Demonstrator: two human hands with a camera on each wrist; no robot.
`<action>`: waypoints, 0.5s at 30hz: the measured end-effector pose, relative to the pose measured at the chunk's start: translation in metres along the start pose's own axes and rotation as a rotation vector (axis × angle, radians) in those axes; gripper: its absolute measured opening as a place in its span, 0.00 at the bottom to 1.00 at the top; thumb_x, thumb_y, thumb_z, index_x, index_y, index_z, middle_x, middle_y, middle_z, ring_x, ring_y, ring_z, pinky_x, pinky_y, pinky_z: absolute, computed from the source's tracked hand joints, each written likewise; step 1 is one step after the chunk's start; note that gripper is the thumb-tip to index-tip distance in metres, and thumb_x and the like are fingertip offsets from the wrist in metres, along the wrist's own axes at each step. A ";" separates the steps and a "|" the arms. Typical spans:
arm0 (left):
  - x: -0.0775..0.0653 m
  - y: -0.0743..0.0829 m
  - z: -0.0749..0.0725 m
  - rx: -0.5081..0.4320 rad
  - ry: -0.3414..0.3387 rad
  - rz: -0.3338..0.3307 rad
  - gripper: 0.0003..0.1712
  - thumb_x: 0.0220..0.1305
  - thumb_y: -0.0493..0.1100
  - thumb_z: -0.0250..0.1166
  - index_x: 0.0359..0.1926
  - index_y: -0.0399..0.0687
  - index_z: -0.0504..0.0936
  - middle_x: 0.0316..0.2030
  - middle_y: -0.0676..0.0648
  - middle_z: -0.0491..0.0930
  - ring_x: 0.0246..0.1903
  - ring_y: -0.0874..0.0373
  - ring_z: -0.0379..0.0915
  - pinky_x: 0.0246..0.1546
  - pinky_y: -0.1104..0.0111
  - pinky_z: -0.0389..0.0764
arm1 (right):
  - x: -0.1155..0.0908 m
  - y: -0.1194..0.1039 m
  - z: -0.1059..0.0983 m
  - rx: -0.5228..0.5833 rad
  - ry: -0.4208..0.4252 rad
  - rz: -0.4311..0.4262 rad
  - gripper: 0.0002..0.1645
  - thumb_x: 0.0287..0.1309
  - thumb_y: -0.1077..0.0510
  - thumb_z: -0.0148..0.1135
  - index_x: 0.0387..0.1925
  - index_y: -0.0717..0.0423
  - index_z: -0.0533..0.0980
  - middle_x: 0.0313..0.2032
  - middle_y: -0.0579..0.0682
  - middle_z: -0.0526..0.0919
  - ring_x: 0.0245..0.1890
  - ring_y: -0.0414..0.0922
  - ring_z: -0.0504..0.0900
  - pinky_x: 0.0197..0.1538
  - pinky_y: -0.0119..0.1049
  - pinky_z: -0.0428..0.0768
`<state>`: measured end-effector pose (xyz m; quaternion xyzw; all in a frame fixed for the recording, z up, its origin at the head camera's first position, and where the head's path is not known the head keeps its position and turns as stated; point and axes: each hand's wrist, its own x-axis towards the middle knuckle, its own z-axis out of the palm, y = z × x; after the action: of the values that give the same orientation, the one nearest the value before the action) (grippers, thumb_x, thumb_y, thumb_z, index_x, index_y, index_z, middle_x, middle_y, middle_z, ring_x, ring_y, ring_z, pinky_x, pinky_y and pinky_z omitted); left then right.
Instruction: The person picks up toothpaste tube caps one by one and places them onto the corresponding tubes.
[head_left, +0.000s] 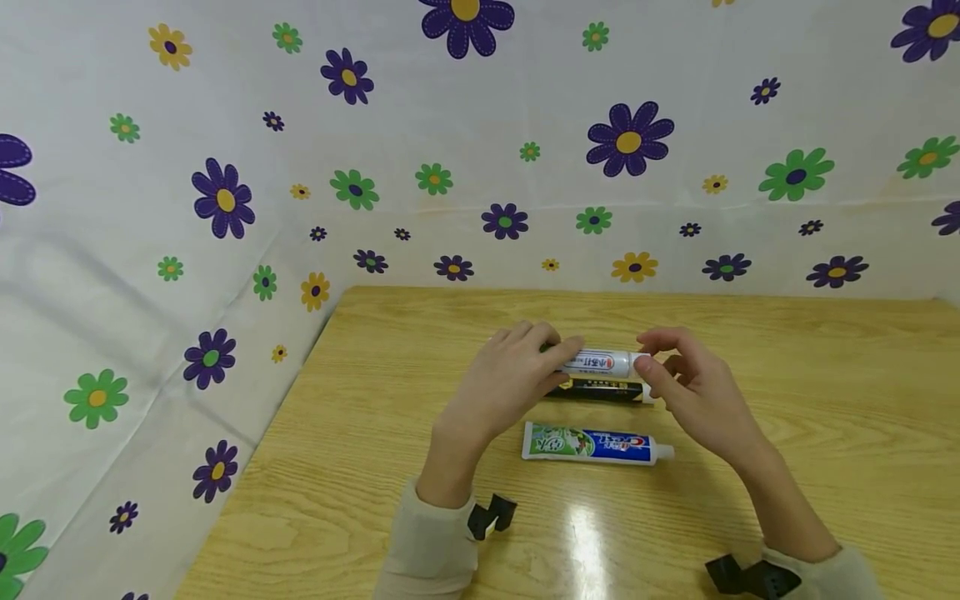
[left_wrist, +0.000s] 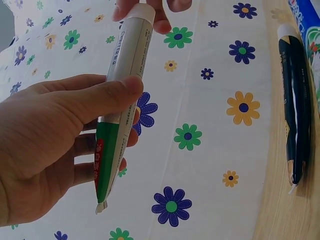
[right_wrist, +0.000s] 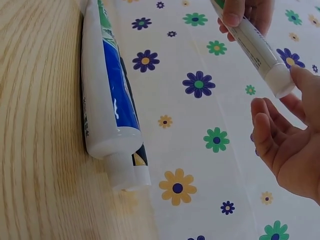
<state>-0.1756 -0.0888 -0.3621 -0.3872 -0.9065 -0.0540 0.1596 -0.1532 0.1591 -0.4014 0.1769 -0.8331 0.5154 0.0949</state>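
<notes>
A silver-white and green toothpaste tube [left_wrist: 127, 60] is held off the table in my left hand [head_left: 502, 379], with the thumb across its middle and the fingers behind. My right hand [head_left: 705, 396] is at the tube's other end, where thumb and forefinger pinch its white cap [right_wrist: 280, 80]; the other fingers are loosely bent. Below the held tube in the head view, a black toothpaste tube [head_left: 603, 390] lies on the table. Nearer to me is a blue and green toothpaste tube [head_left: 588, 444], its capped end pointing right.
The wood-grain table [head_left: 360, 392] meets a white cloth [head_left: 465, 108] printed with flowers at its back and left. Black straps [head_left: 491, 515] sit at both sleeve cuffs. Light glares off the table's front part.
</notes>
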 end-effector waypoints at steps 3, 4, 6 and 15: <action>0.000 0.001 0.000 0.004 0.005 0.005 0.24 0.68 0.48 0.66 0.63 0.56 0.78 0.47 0.49 0.79 0.47 0.54 0.75 0.48 0.63 0.80 | 0.000 -0.001 0.003 0.021 0.042 -0.015 0.12 0.70 0.63 0.57 0.53 0.58 0.74 0.41 0.51 0.77 0.26 0.40 0.76 0.24 0.31 0.76; 0.001 0.001 0.001 0.007 0.007 0.005 0.24 0.68 0.48 0.66 0.63 0.56 0.78 0.47 0.49 0.79 0.47 0.55 0.75 0.48 0.63 0.80 | 0.000 -0.001 0.003 0.024 0.055 -0.018 0.11 0.70 0.63 0.58 0.51 0.58 0.74 0.40 0.50 0.77 0.25 0.40 0.76 0.24 0.31 0.76; 0.001 0.001 0.001 0.008 0.008 0.005 0.24 0.68 0.48 0.66 0.63 0.56 0.77 0.47 0.49 0.79 0.47 0.55 0.75 0.47 0.63 0.81 | 0.000 -0.002 0.004 0.029 0.076 -0.020 0.09 0.69 0.64 0.58 0.49 0.58 0.75 0.38 0.50 0.77 0.25 0.40 0.76 0.23 0.31 0.76; -0.001 -0.003 0.002 -0.028 0.004 -0.017 0.24 0.66 0.47 0.68 0.63 0.56 0.78 0.47 0.48 0.79 0.47 0.53 0.75 0.47 0.62 0.80 | -0.002 0.000 0.002 -0.051 -0.002 -0.021 0.16 0.64 0.62 0.65 0.52 0.58 0.75 0.42 0.50 0.78 0.29 0.42 0.77 0.29 0.30 0.77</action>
<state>-0.1773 -0.0912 -0.3640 -0.3815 -0.9086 -0.0689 0.1554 -0.1514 0.1583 -0.4030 0.1839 -0.8441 0.4928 0.1038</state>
